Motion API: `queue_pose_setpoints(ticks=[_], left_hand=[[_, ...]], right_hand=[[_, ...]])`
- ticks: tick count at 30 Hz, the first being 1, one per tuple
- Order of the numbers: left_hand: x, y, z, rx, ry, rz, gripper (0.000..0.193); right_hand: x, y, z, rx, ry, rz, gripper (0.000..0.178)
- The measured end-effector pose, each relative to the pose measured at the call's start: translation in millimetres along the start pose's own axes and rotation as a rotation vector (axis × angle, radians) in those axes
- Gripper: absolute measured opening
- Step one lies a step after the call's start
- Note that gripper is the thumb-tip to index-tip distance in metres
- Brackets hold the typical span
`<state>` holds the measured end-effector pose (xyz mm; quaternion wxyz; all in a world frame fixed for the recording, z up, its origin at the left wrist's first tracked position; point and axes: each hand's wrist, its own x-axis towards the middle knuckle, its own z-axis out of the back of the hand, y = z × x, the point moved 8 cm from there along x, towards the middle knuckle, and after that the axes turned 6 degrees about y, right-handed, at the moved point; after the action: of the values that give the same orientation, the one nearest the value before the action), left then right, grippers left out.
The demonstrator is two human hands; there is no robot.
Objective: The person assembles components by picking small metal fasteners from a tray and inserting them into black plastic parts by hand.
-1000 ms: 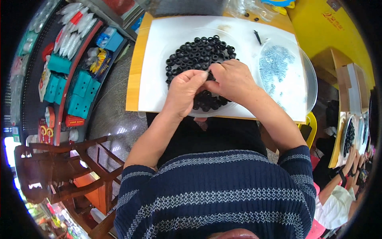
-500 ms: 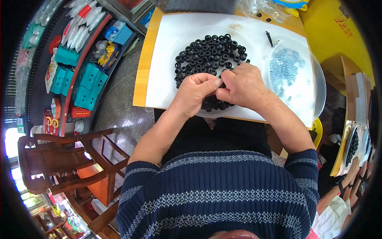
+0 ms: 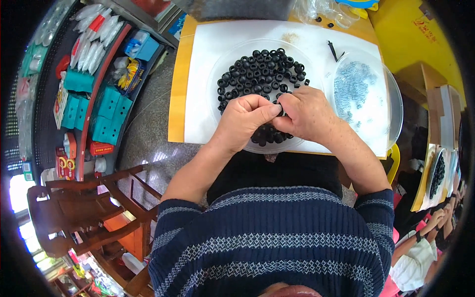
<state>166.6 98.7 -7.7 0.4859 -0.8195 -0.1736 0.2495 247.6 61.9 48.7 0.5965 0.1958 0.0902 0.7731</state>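
Over the near half of a clear round tray (image 3: pixel 213 67), my left hand (image 3: pixel 246 118) and my right hand (image 3: pixel 308 113) meet fingertip to fingertip. Between them they pinch a small round black part (image 3: pixel 280 110), mostly hidden by the thumbs and curled fingers. Many similar black ring-shaped parts (image 3: pixel 255 72) with holes lie heaped in the tray, and more show below my hands. To the right, a second clear round container (image 3: pixel 394 111) holds a spread of tiny grey-blue pieces (image 3: pixel 354 86).
White sheeting (image 3: pixel 198 99) covers the wooden table (image 3: pixel 176 99). A thin black tool (image 3: pixel 333 50) lies near the right container. Clear plastic bags (image 3: pixel 329 12) sit at the far edge. A wooden chair (image 3: pixel 84 213) and stocked shelves (image 3: pixel 94 99) stand left; another person's hands (image 3: pixel 438 218) show at far right.
My right hand has turned and drawn slightly away from my left fingertips, so more of the black part shows between them. The whole view has shifted a little.
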Motion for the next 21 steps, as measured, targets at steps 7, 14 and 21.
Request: queue_pose_setpoints(ticks=[7, 14, 21], left_hand=[[5, 2, 5, -0.073, 0.090, 0.102, 0.013], [-1, 3, 26, -0.080, 0.069, 0.154, 0.012], [-10, 4, 21, -0.215, 0.097, 0.101, 0.017]], right_hand=[[9, 10, 1, -0.008, 0.020, 0.032, 0.022], [17, 13, -12, 0.007, 0.064, -0.086, 0.025], [-10, -4, -2, 0.747, -0.075, -0.255, 0.035]])
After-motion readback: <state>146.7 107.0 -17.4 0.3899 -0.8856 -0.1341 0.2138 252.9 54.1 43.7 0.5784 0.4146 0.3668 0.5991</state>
